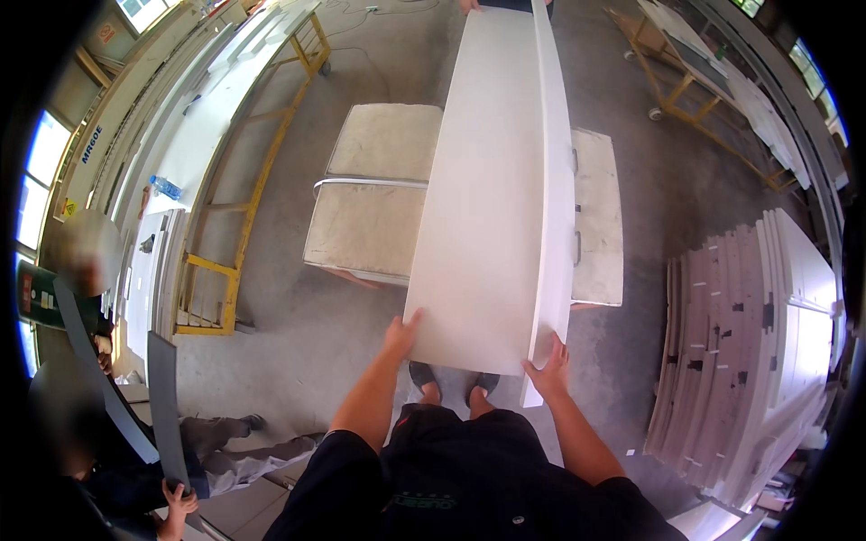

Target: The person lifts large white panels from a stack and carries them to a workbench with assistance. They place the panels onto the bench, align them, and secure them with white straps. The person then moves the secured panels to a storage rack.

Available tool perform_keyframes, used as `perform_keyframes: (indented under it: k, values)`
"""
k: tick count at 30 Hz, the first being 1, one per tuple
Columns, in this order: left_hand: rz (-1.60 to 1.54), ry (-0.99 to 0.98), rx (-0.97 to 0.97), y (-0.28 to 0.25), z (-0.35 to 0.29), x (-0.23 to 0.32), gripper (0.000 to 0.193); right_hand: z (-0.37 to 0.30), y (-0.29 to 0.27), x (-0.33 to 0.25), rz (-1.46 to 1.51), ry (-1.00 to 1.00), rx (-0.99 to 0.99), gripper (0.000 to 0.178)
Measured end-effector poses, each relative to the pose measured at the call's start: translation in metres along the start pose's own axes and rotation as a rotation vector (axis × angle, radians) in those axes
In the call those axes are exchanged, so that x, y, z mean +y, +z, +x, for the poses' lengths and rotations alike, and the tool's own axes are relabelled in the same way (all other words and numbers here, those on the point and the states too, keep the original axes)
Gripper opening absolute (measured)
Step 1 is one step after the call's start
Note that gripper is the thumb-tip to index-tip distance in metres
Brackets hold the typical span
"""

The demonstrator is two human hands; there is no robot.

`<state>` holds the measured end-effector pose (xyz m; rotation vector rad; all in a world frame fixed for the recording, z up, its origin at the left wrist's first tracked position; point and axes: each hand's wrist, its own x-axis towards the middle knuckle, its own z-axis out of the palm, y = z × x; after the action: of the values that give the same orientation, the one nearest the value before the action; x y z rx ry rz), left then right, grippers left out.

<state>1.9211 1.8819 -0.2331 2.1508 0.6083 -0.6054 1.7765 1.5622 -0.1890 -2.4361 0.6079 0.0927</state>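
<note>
A long white panel (483, 198) stretches away from me, with a narrower white board (552, 180) standing along its right side. Whether the two are joined I cannot tell. My left hand (400, 339) grips the panel's left edge close to its near corner; the fingers are partly hidden beneath it. At the near end of the narrow board, my right hand (550, 368) is closed round the edge, thumb on the inner side. Another person's hand (470, 5) touches the far end of the panel at the top of the view.
Pale padded blocks (370, 225) lie under and beside the panel. A yellow-framed workbench (203, 117) with a water bottle (166, 187) runs along the left. Co-workers at lower left handle grey strips (164, 406). Stacked panels (722, 352) stand at right; a wheeled trolley (686, 90) is behind.
</note>
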Motion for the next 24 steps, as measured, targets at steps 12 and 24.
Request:
perform_keyframes:
  k: [12,24]
  values:
    - [-0.091,0.068,0.090,0.012,-0.025,-0.052,0.076,0.006,-0.026,-0.067,0.020,-0.001,0.102,0.096]
    - [-0.084,0.302,0.242,0.009,-0.060,-0.046,0.066,0.006,0.027,-0.104,-0.170,-0.141,-0.028,0.082]
